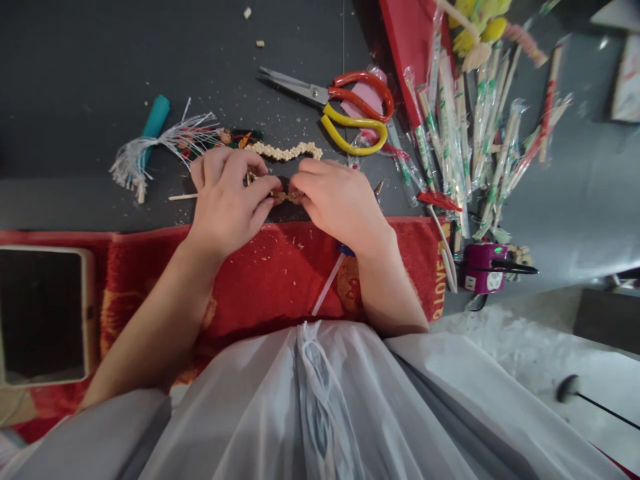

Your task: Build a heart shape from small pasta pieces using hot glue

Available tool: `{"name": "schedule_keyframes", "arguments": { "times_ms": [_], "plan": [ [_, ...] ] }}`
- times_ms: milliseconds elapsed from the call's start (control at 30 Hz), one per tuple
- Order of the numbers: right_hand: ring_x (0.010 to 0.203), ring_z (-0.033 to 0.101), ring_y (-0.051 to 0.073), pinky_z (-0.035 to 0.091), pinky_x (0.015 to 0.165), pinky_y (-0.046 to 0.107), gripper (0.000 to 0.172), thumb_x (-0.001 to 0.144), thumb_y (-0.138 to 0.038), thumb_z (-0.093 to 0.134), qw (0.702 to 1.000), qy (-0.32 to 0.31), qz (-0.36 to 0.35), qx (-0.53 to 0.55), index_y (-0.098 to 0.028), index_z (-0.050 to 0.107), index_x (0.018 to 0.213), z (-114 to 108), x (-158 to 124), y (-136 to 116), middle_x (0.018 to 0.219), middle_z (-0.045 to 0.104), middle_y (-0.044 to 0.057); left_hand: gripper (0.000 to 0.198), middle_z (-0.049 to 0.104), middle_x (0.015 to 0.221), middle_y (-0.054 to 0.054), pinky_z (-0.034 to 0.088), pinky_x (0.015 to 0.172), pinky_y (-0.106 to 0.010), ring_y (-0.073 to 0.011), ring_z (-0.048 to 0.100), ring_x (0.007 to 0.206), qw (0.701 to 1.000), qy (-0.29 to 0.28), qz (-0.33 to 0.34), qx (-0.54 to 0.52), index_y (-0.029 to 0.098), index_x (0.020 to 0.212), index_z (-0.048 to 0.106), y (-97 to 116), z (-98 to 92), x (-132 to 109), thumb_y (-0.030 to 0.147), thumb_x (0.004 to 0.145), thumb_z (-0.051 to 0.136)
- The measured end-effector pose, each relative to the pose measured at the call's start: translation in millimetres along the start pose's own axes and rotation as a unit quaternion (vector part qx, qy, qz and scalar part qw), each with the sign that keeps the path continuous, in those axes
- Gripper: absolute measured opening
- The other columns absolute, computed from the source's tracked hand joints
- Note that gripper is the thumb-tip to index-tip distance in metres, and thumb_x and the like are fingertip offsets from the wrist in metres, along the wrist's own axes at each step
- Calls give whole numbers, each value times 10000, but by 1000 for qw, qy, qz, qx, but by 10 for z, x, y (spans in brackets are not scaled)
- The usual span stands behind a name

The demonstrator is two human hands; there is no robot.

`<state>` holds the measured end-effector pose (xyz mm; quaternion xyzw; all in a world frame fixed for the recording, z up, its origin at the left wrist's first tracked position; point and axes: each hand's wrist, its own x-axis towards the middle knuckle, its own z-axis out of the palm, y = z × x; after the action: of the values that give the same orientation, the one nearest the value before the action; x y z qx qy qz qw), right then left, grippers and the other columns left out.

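Note:
Close together at the table's front edge, my left hand (pixel 227 193) and my right hand (pixel 345 200) pinch a small tan piece (pixel 285 196) between their fingertips. Fingers hide most of it, so its shape is unclear. Just beyond them curves a pale beige beaded strip (pixel 287 152), its left end near a dark patterned bundle (pixel 243 138). A thin pale stick (pixel 183 197) pokes out left of my left hand. Scissors (pixel 325 97) with one red and one yellow handle lie open past my right hand.
A bundle of white strings (pixel 173 137) lies by a teal roll (pixel 156 123) at left. Several wrapped chopsticks (pixel 463 127) spread at right, near a purple power adapter (pixel 484 267). A red towel (pixel 280 267) covers the near edge; a tablet (pixel 45 313) rests at left.

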<state>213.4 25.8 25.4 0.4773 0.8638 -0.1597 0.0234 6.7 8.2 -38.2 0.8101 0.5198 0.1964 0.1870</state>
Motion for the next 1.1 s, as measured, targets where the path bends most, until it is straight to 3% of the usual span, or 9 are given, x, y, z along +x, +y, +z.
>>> {"name": "schedule_keyframes", "arguments": {
  "times_ms": [367,767,1100],
  "plan": [
    [952,612,210,368,740,322,276,1002,-91,452,1000,0,1,4,-188,711,1003,0,-6,15,1045,711,79,202,672,1287,-44,414,1058,-688,-387,532,1290,999,20,-12,33,386,1105,750,86,-52,0,351,983,592],
    [983,640,223,394,773,316,234,991,-116,511,999,-8,34,1,-181,704,1108,-50,-36,20,1115,703,87,265,674,1235,-75,440,994,-666,-409,567,1237,997,54,25,52,304,1175,745,37,-11,-16,399,940,669],
    [910,631,206,364,726,320,277,1016,-117,456,1000,-10,23,-7,-207,709,1086,-36,-28,8,1096,685,78,209,672,1309,-47,402,1079,-695,-388,538,1296,999,9,-15,40,382,1132,737,82,-67,1,369,985,590]
  ]
}}
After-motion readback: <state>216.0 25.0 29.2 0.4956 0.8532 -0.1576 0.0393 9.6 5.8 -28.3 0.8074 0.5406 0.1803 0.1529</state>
